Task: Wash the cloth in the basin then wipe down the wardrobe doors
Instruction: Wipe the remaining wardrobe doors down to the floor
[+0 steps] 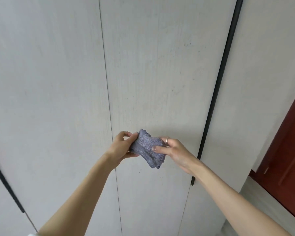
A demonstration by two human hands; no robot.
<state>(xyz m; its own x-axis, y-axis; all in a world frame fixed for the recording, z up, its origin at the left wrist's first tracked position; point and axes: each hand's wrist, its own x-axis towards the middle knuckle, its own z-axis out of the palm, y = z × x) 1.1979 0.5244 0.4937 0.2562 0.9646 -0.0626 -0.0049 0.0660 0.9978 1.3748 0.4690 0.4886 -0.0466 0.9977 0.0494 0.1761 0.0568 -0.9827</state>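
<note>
**Now: cloth refolded in front of the wardrobe, not yet on the door**

Basically I'm standing right at the wardrobe doors [152, 74], 2 hands up at mid-frame, cloth [148, 149] held between them in the air, clear of the panel as far as I can tell. Left hand [122, 147] pinches the cloth's left edge, fingers curled over the top, thumb underneath. Right hand [174, 150] pinches the right side, thumb on the near face, ringed finger behind. My read: both hands grip it to fold or square it into a pad before wiping, so a flat face meets the door.

Cloth is grey-blue terry, bunched into a rough rectangle, several layers showing at the lower edge. Long axis runs diagonal, upper-left to lower-right; the loose corner points down and right, a small peak sticks up at top left.

Specks on the panel above the hands look like the wipe target. Black strip handle [218, 92] to the right, red-brown door [286, 159] at far right. Basin not in view.
</note>
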